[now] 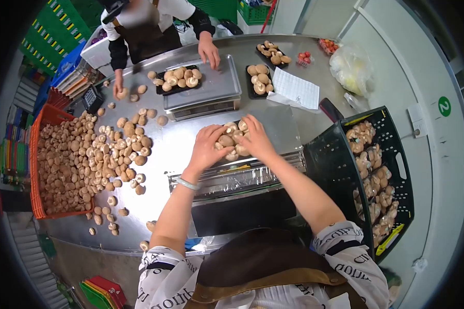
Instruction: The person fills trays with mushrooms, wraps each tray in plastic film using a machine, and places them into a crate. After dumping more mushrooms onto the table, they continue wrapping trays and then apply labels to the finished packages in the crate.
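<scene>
A pack of mushrooms lies on the wrapping machine in front of me, between my two hands. My left hand curves round the pack's left side, and my right hand rests over its right side with the fingers on the top. Both sets of fingers press against the mushrooms. Most of the tray under them is hidden. Clear film shows on the roller just below my hands.
Loose mushrooms spill from an orange crate at the left. Across the table a co-worker's hands are near a scale bearing a filled tray. Another filled tray, paper and a black crate of packs are at the right.
</scene>
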Tool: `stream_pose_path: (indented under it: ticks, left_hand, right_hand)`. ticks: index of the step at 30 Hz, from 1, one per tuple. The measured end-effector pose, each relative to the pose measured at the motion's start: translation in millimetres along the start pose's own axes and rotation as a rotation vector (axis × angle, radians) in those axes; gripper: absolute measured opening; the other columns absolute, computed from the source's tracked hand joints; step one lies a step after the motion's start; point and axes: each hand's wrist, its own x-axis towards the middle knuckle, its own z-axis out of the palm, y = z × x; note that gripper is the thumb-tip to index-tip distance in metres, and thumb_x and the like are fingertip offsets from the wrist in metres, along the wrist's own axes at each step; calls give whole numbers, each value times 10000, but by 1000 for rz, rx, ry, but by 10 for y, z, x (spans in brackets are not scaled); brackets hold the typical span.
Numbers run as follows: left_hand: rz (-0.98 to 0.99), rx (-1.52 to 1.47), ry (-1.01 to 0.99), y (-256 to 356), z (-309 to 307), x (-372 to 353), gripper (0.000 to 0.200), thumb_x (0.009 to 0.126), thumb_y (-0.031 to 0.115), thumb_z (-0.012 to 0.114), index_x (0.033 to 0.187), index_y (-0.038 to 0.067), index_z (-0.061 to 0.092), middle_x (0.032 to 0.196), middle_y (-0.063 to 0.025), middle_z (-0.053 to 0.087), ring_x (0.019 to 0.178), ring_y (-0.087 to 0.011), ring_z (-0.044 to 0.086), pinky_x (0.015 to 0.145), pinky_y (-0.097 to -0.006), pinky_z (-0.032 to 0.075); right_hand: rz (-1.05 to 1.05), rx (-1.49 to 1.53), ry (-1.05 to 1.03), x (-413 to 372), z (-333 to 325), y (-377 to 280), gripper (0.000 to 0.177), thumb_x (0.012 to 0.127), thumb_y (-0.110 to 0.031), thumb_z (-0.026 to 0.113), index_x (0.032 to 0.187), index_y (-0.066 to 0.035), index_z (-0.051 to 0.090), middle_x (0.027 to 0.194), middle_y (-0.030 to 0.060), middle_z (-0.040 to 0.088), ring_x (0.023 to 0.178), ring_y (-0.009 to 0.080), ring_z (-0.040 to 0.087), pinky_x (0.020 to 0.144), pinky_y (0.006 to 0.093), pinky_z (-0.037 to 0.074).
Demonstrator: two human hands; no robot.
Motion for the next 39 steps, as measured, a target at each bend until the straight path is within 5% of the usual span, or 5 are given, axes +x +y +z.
stream_pose_path:
  ticks: [9, 15, 21, 33, 39]
  left_hand:
    - [-186, -335, 12, -43, -27, -146, 539, 836, 216, 595, 1345, 74, 490, 1420, -124, 446, 1351, -290, 357, 1127, -395, 253]
    - [-906, 132, 276, -56, -760, -1165, 229, 841, 206, 693, 834, -23, 688, 730, -154, 654, 660, -278, 626, 634, -353, 487]
    - [-640, 360, 126, 349, -210, -1481, 235, 736, 241, 757, 712, 22, 676, 773, -128, 635, 730, -329, 576, 659, -418, 460]
    - [-542, -1481, 75, 335, -1437, -389, 145, 949, 156, 527, 833, 75, 495, 911, -163, 647, 876, -245, 617, 844, -346, 473]
    - [-496, -608, 256, -375, -252, 227, 180, 993, 197, 469, 903, 47, 514, 1107, -152, 638, 1065, -258, 567, 939, -363, 437]
  right_hand:
    - [21, 60, 20, -124, -230, 82, 583, 896, -338, 608, 1324, 11, 423, 1380, 224, 405, 1277, 387, 384, 1070, 429, 324]
    - [174, -278, 44, -898, -1203, 97, 356, 808, -312, 703, 990, -15, 628, 1067, 121, 586, 1030, 309, 521, 904, 416, 397]
    - [255, -465, 34, -1313, -719, 130, 299, 783, -323, 719, 703, -45, 646, 800, 78, 600, 875, 267, 555, 802, 400, 384]
    - [79, 1681, -101, -499, -1482, -206, 166, 986, -150, 455, 871, -38, 495, 855, 112, 595, 803, 231, 549, 744, 327, 426]
    - [75, 560, 197, 508, -458, 245, 158, 990, -156, 440, 949, -9, 482, 991, 194, 650, 1031, 330, 613, 889, 417, 462]
